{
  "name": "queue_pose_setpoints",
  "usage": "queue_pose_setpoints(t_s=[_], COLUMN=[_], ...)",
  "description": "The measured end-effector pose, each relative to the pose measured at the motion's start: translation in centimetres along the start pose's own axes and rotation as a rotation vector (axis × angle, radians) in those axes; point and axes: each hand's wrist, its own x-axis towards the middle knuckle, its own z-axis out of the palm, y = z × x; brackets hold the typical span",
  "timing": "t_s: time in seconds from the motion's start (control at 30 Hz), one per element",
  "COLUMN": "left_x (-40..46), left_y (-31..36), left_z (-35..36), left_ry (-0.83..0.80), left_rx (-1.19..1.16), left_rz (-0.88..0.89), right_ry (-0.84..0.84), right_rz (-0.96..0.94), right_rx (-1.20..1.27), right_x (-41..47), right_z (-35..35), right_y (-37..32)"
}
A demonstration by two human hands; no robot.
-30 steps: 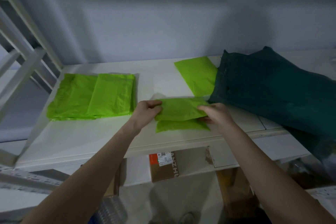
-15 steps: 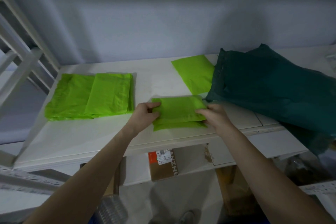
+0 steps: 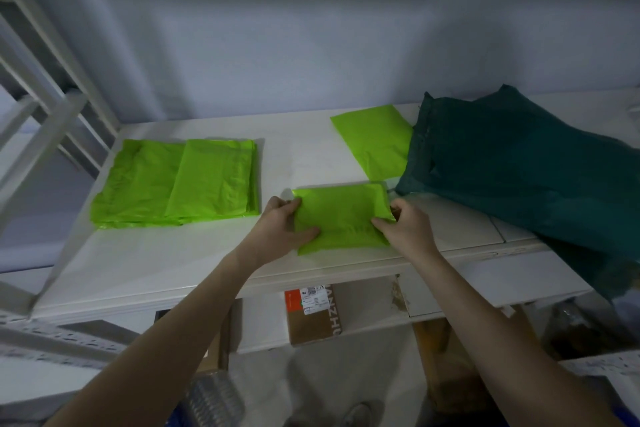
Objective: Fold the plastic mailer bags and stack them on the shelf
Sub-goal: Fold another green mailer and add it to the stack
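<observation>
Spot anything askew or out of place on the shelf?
The dark green bags sprawl over the shelf's right front edge and cover part of a loose green bag. The green stack at left lies fairly neat.

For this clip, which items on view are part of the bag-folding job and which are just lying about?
Part of the job:
- folded green mailer, gripped by left hand and right hand
- green stack
- flat green mailer
- white shelf

Lying about:
- dark teal bag
- cardboard box under the shelf
</observation>
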Motion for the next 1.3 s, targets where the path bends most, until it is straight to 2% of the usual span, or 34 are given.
queue_pose_setpoints(t_s=[0.1, 0.23, 0.37, 0.5, 0.73, 0.83, 0.87, 0.93, 1.0, 1.03, 1.1, 1.17, 1.3], left_x=[-0.3, -0.7, -0.9, -1.0, -0.7, -0.3, -0.2, 0.3, 0.6, 0.8, 0.8, 0.9, 1.7], left_y=[-0.3, -0.1, 0.2, -1.3, -1.8, -1.2, -0.7, 0.7, 2.2, 2.6, 2.7, 2.0, 1.8], left_z=[0.3, 0.4, 1.3, 2.1, 1.4, 1.2, 1.1, 1.5, 2.3, 2.9, 4.0, 4.5, 4.3], left_ry=[0.066, 0.147, 0.016, -0.055, -0.157, -0.081, -0.032, 0.096, 0.197, 0.191, 0.071, 0.024, 0.022], left_rx=[0.092, 0.252, 0.391, 0.46, 0.363, 0.144, 0.074, 0.005, 0.073, 0.157, 0.388, 0.52, 0.411], left_rz=[0.092, 0.332, 0.439, 0.456, 0.446, 0.379, 0.354, 0.314, 0.285, 0.265, 0.216, 0.214, 0.226], right_ry=[0.058, 0.094, -0.011, -0.073, -0.11, -0.036, 0.047, 0.164, 0.118, 0.047, -0.076, -0.115, -0.15], right_rz=[-0.052, -0.169, -0.187, -0.186, -0.168, -0.12, -0.151, -0.29, -0.415, -0.453, -0.473, -0.451, -0.449], right_rx=[-0.078, -0.401, -0.461, -0.558, -0.599, -0.332, -0.243, -0.223, -0.303, -0.361, -0.497, -0.586, -0.57], right_x=[-0.1, -0.8, -0.8, -0.9, -0.6, -0.1, -0.1, 0.0, 0.0, 0.0, -0.1, 0.2, 1.2], right_z=[0.1, 0.0, -0.3, -0.3, -0.1, -0.3, -0.3, 0.1, 1.3, 2.2, 3.7, 4.5, 4.8], right_y=[0.3, 0.7, 0.9, 1.1, 1.0, 0.8, 0.6, -0.4, -1.6, -2.0, -2.1, -1.5, -1.1])
